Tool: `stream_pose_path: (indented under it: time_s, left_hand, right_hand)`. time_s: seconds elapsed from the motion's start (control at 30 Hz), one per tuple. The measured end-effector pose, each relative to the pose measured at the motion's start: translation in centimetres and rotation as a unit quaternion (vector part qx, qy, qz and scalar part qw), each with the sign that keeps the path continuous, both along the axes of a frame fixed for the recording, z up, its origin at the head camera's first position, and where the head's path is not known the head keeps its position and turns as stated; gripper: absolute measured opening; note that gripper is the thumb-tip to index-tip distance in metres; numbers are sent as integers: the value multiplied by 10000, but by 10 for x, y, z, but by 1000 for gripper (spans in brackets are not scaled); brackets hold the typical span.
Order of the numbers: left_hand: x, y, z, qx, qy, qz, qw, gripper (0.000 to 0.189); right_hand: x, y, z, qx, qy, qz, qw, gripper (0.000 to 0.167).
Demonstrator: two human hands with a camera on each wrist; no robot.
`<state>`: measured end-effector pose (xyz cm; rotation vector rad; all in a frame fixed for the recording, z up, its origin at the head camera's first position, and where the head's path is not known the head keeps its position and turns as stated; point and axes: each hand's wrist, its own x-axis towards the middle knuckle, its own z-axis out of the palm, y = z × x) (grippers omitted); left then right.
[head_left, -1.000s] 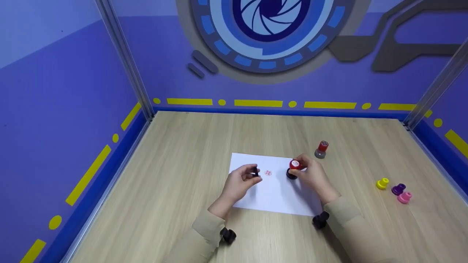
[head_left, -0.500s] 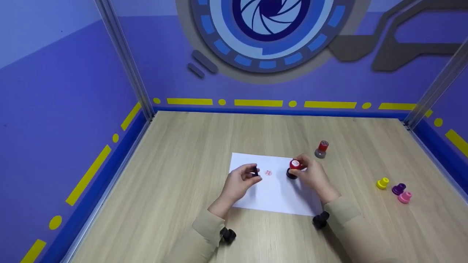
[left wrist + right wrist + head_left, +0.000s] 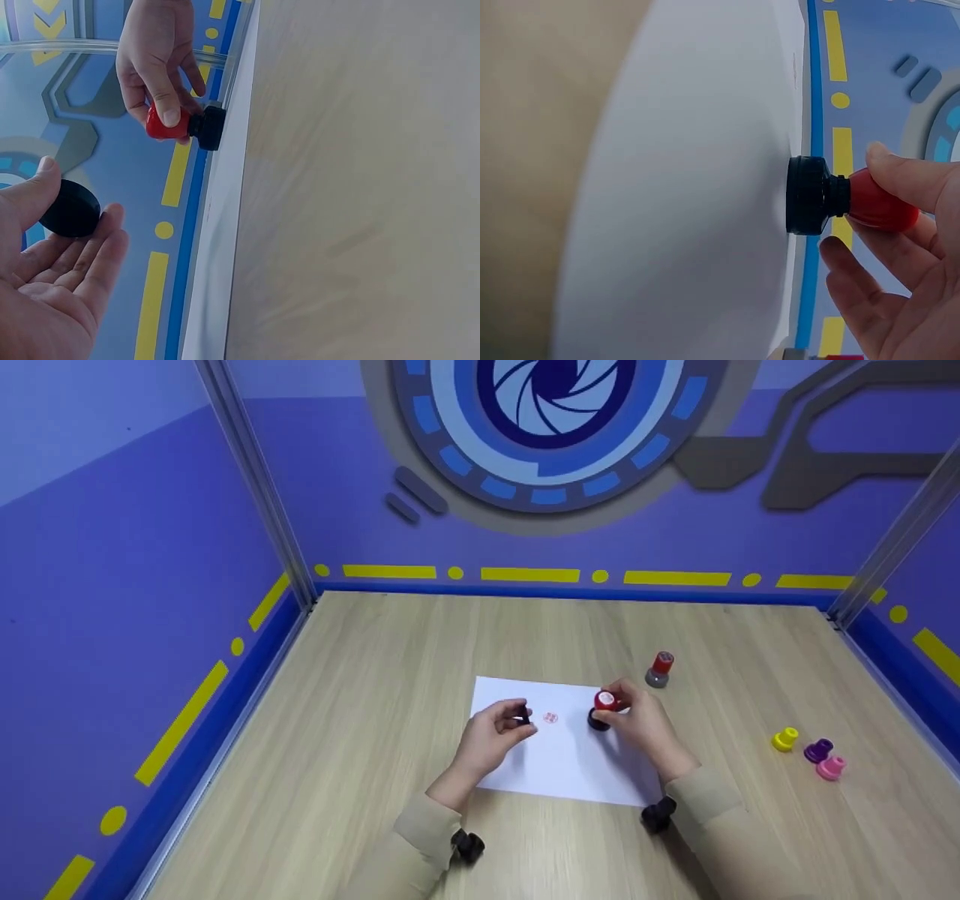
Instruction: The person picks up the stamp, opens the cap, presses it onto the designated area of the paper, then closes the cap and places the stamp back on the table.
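In the head view my right hand (image 3: 642,721) grips the red handle of a stamp (image 3: 605,701). The stamp's black base stands upright on the right part of a white sheet of paper (image 3: 559,772), as the right wrist view of the stamp (image 3: 808,196) also shows. My left hand (image 3: 487,741) pinches a round black cap (image 3: 70,209) between thumb and fingers, held above the paper's left part. Between the hands, a small round red imprint (image 3: 550,718) marks the paper. The stamp's underside is hidden.
Behind the right hand stands another red stamp (image 3: 660,670) with a grey lower part. Farther right are small yellow (image 3: 785,739), purple (image 3: 818,750) and pink (image 3: 831,768) stamps. Blue panels (image 3: 525,540) wall in the wooden table (image 3: 360,697).
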<state>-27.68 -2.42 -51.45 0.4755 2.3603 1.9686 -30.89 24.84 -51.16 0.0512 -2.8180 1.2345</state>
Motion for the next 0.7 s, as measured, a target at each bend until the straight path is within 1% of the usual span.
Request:
stream_pose_path:
  time_s: [0.23, 0.33, 0.4, 0.47, 0.53, 0.57, 0.63, 0.7]
  left_hand:
    - [2, 0, 0, -16, 0, 34, 10000, 43]
    - [2, 0, 1, 66, -4, 40, 10000, 43]
    - [2, 0, 1, 165, -21, 27, 9999, 43]
    - [3, 0, 2, 248, -20, 28, 9997, 43]
    - [4, 0, 4, 315, 22, 7, 9995, 43]
    - [4, 0, 4, 359, 61, -12, 9993, 44]
    - [4, 0, 5, 409, 143, -39, 9991, 44]
    - [4, 1, 6, 454, 177, -78, 9988, 44]
  right_hand:
    - [-1, 1, 3, -54, -9, 53, 10000, 40]
    - [-2, 4, 12, -189, 9, 70, 9998, 44]
    - [0, 9, 22, -468, 92, 9, 9989, 47]
    - [4, 13, 36, -1066, 247, -123, 9939, 48]
    - [10, 17, 49, -1860, 410, -204, 9815, 48]
    - [13, 19, 54, -2326, 442, -218, 9713, 48]
    - [21, 21, 62, -3272, 446, -156, 9438, 47]
    - [29, 20, 66, -4048, 281, -46, 9140, 42]
